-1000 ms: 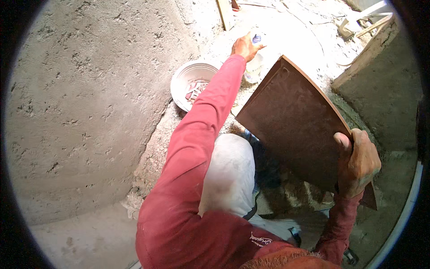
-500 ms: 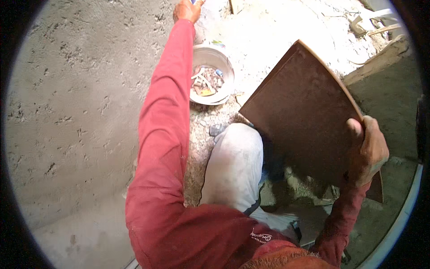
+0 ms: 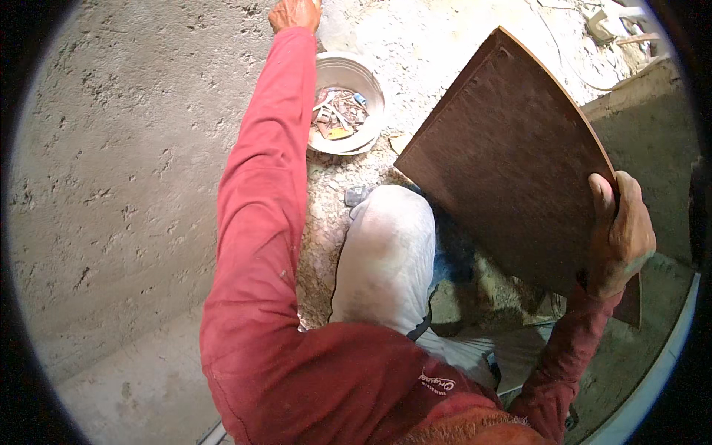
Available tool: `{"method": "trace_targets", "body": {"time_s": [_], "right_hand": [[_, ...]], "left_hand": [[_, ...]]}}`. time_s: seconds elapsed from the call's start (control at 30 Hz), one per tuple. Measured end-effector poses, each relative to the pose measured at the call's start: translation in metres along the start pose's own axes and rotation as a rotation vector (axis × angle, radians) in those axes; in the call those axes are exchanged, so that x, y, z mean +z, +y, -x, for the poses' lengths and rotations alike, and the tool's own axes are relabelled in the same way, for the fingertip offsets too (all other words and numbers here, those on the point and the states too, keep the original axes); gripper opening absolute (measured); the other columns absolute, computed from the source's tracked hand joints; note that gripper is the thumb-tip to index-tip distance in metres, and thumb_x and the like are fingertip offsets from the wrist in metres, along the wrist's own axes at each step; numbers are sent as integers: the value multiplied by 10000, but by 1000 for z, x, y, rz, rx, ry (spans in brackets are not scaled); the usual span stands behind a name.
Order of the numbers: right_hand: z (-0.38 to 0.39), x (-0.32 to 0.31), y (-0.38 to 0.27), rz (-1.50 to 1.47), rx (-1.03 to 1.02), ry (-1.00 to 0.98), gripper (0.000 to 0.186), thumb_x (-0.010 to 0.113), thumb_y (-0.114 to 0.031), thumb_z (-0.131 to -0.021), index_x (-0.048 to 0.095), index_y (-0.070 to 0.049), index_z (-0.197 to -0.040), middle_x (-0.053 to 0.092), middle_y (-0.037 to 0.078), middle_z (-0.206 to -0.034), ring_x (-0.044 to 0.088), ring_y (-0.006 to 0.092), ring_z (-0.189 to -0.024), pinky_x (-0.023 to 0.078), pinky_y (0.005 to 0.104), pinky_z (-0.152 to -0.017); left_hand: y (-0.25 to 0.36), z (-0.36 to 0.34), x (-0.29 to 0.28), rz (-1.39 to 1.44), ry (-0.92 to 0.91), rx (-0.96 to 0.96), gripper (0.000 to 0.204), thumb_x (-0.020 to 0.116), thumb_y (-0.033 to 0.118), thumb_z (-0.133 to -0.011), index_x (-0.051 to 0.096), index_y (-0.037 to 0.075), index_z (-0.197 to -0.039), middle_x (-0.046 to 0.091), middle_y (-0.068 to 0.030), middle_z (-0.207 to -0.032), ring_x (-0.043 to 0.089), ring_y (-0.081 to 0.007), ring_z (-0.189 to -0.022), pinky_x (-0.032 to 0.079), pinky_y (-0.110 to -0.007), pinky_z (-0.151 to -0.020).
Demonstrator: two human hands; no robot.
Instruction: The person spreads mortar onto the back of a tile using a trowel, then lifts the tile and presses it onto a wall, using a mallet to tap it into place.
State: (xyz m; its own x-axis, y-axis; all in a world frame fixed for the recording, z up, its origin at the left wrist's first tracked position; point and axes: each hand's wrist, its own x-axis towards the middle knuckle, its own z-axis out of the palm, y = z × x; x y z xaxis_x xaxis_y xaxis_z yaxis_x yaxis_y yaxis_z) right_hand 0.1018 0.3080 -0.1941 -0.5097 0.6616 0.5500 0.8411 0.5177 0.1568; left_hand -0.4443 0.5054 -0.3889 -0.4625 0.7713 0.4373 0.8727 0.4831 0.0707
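Here, the large brown tile (image 3: 512, 159), dull and rough-faced with a thin pale edge, stood tilted beside the raised knee, its lower right edge pinched by the right hand (image 3: 619, 233), fingers curled over the face and thumb behind. The left hand (image 3: 295, 13) reached to the top rim past the white bowl (image 3: 348, 74) of scraps; its grip could not be told. Against half a second before, tile and bowl sat slightly lower in view.

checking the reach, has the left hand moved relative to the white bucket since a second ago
Yes. The left hand went from the white bucket's right side to beyond its left rim.
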Motion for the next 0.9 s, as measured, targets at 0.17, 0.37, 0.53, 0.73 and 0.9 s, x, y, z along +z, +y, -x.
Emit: {"method": "trace_targets", "body": {"time_s": [0.17, 0.37, 0.53, 0.73, 0.9], "right_hand": [[2, 1, -7, -1, 38, -19, 242, 740, -230, -933, 676, -43, -1073, 719, 88, -906, 714, 216, -732, 554, 325, -621], [9, 2, 4, -17, 86, 38, 224, 714, -244, -957, 685, -64, -1087, 722, 88, -911, 723, 216, -761, 563, 328, -651], [30, -26, 22, -61, 5, 87, 188, 649, -187, -1000, 692, -38, -1106, 731, 115, -1019, 718, 248, -889, 572, 350, -759], [230, -46, 132, -198, 783, 674, 412, 478, -313, -1084, 667, 47, -1145, 690, 159, -1156, 655, 295, -1063, 505, 413, -961], [328, 76, 60, -593, 1359, 225, 667, 414, -484, -1071, 301, 6, -1509, 318, 181, -1550, 321, 295, -1399, 295, 415, -1147]], "left_hand": [[43, 77, -91, 458, 176, 139, 481, 614, 454, -984, 623, 40, -1228, 670, -239, -1227, 650, -359, -1153, 512, -461, -920], [116, 261, -84, 1446, -583, 373, 619, 474, 555, -1047, 685, -25, -1101, 717, -106, -1027, 636, -168, -956, 490, -301, -892], [125, 295, -69, 1681, -504, 12, 524, 527, 566, -1025, 593, 80, -842, 491, 59, -791, 427, -81, -764, 384, -257, -711], [134, 298, -63, 1921, -470, -211, 425, 550, 509, -1035, 534, 88, -977, 451, 36, -965, 389, -105, -906, 342, -285, -809], [112, 310, -24, 1758, -314, -242, 507, 549, 458, -1046, 506, 1, -1263, 515, -67, -1238, 457, -185, -1154, 349, -335, -1025]]}}
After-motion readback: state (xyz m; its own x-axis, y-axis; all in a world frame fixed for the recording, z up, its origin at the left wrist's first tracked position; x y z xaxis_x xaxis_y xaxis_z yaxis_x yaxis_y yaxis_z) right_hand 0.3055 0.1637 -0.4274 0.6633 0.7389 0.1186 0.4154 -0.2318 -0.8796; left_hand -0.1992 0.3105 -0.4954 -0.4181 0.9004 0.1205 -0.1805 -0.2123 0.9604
